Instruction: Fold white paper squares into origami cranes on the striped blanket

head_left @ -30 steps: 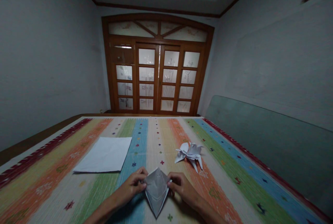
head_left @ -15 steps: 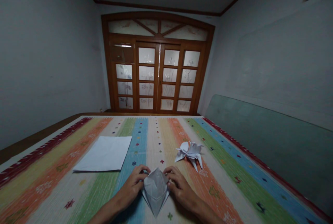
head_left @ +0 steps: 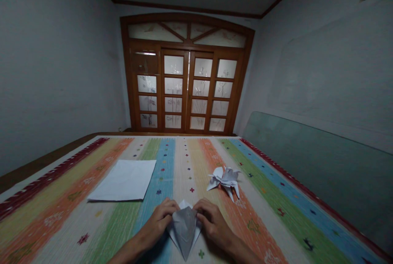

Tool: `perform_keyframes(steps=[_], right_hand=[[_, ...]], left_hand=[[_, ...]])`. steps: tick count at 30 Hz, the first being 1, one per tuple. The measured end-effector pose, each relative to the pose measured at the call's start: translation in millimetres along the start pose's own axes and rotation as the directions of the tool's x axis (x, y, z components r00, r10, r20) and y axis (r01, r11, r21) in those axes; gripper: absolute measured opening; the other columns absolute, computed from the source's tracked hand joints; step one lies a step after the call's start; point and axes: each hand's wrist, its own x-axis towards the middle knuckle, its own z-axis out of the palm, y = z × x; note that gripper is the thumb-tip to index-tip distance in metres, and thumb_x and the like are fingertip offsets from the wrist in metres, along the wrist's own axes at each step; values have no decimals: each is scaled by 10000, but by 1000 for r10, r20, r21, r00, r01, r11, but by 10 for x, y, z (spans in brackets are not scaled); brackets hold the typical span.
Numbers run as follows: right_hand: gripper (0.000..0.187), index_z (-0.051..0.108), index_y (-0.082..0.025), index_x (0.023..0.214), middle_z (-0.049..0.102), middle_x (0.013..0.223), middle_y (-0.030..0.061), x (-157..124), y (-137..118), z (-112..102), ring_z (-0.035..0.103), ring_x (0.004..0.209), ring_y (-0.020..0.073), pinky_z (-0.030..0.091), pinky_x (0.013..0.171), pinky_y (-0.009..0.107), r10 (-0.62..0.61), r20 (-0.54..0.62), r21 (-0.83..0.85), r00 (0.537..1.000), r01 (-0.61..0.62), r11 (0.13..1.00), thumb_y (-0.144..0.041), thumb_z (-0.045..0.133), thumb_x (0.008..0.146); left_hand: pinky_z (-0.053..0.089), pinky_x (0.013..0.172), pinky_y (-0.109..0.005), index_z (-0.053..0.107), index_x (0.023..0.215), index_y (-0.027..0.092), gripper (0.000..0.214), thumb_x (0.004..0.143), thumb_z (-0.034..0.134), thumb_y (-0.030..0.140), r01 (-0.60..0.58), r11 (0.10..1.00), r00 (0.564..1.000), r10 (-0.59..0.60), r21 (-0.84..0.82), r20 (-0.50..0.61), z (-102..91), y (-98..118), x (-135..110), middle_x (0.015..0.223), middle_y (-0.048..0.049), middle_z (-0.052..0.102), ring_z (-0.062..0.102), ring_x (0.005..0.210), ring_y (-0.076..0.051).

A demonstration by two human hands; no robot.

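Note:
Between my hands, near the table's front edge, is a folded paper (head_left: 184, 231), white and grey, kite-shaped with its long point towards me. My left hand (head_left: 165, 217) grips its left upper edge, thumb on top and fingers bent behind. On the opposite side my right hand (head_left: 211, 218) pinches the right upper edge in the same way. A raised grey flap covers the middle, and white layers show at both sides and at the far tip. Beyond my right hand lies a folded paper flower (head_left: 225, 180) with pointed, curling petals.
A stack of square white paper (head_left: 125, 180) lies on the left of the striped tablecloth (head_left: 116, 231). Along the right side stands a pale green panel (head_left: 307, 157). Wooden doors with glass panes (head_left: 187, 88) are at the far end.
Both hands have shifted slightly towards me with the folded paper. Its grey flap now looks narrower, and a white tip shows behind it. The flower and the paper stack stay put.

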Motion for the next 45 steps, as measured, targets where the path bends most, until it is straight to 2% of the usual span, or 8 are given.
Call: perform_keyframes(steps=[8, 13, 20, 26, 33, 38, 41, 45], right_hand=[[195, 651, -186, 744, 626, 753, 34, -17, -1, 17, 557, 754, 198, 390, 710, 302, 1, 42, -23, 999, 0, 1000, -247, 540, 893], [160, 639, -189, 752, 625, 765, 30, -29, -2, 34, 558, 769, 197, 387, 722, 303, 2, 57, -46, 998, 1, 999, -195, 541, 879], [114, 655, -186, 809, 623, 796, 31, -29, -40, 46, 573, 780, 196, 399, 723, 297, 11, 51, -52, 999, -8, 999, -132, 557, 831], [143, 640, -183, 812, 608, 806, 17, -44, -50, 48, 559, 757, 179, 399, 700, 276, 90, 47, -51, 995, -88, 995, -66, 577, 759], [92, 625, -184, 787, 604, 792, 9, -58, -46, 54, 532, 744, 173, 390, 692, 275, 36, 48, -88, 998, -31, 996, -99, 593, 794], [126, 651, -192, 816, 633, 817, 18, -61, -95, 52, 553, 763, 179, 400, 702, 280, 13, 41, -85, 999, -9, 996, -80, 596, 794], [155, 661, -199, 827, 644, 820, 21, -63, -124, 60, 562, 769, 185, 408, 710, 287, 5, 24, -92, 1000, -3, 996, -71, 584, 785], [161, 665, -201, 823, 655, 830, 33, -55, -121, 68, 583, 806, 199, 422, 739, 299, -2, -20, -120, 1000, 0, 993, -73, 568, 809]], left_hand=[[375, 783, -312, 478, 540, 223, 286, 808, 444, 317, 44, 999, 999, -43, -25, 31, 23, 29, -1, 644, -15, 533, 495, 783, -224], [376, 747, -303, 576, 590, 202, 303, 837, 498, 359, 79, 997, 997, -79, -26, 13, 48, 30, -18, 670, 0, 525, 495, 781, -216], [342, 667, -262, 638, 893, 173, 275, 781, 660, 423, 84, 980, 996, -85, -181, 2, 76, -70, -9, 741, 24, 552, 486, 717, -180], [332, 660, -258, 612, 792, 179, 190, 739, 671, 353, 55, 989, 998, -56, -135, -2, 75, -74, -14, 724, 31, 538, 450, 695, -165], [384, 753, -286, 709, 860, 171, 178, 771, 676, 321, 66, 997, 998, -66, 34, -8, 72, -22, -49, 800, -6, 614, 531, 784, -198], [421, 812, -315, 721, 835, 167, 226, 801, 692, 388, -28, 999, 999, 29, -27, 21, 48, -21, -52, 868, -56, 667, 594, 858, -231], [427, 930, -359, 743, 870, 180, 281, 830, 696, 455, -78, 994, 995, 82, -77, 53, 21, -34, -65, 1059, -96, 673, 610, 1007, -269], [306, 1136, -445, 732, 1074, 217, 388, 875, 649, 538, -101, 990, 988, 111, -96, 106, -1, -150, -96, 1394, -123, 547, 491, 1293, -326]])
